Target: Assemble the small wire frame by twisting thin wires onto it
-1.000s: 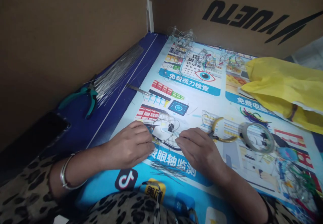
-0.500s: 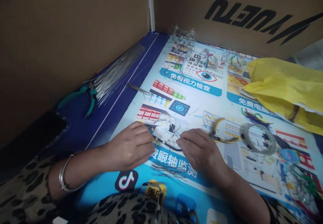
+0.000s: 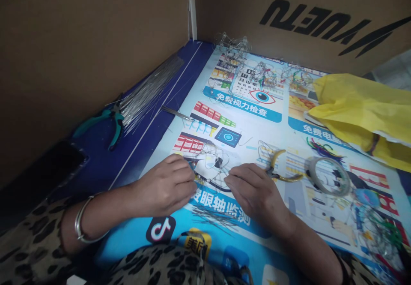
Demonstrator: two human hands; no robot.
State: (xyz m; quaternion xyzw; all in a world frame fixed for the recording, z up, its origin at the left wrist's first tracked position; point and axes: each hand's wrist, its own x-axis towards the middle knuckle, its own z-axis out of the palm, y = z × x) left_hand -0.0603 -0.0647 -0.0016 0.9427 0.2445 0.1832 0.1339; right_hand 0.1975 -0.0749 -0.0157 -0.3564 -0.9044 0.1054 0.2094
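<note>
A thin wire ring with small beads (image 3: 210, 165) sits between my two hands over the printed sheet. My left hand (image 3: 167, 185) is closed at the ring's left side, fingers curled on its edge. At the right side, my right hand (image 3: 257, 195) pinches the wire, thumb and fingertips together. The exact grip points are hidden by the fingers. Just below the ring lies a bunch of short wires (image 3: 216, 217). Yellow-handled pliers (image 3: 284, 169) rest beside my right hand's knuckles.
Teal pliers (image 3: 111, 122) and long wires (image 3: 150, 90) lie at the left, by the cardboard wall (image 3: 96, 32). A tape roll (image 3: 330, 176), yellow bag (image 3: 362, 109) and wire tangle (image 3: 380, 233) are at the right. Wire pieces (image 3: 233, 47) lie at the back.
</note>
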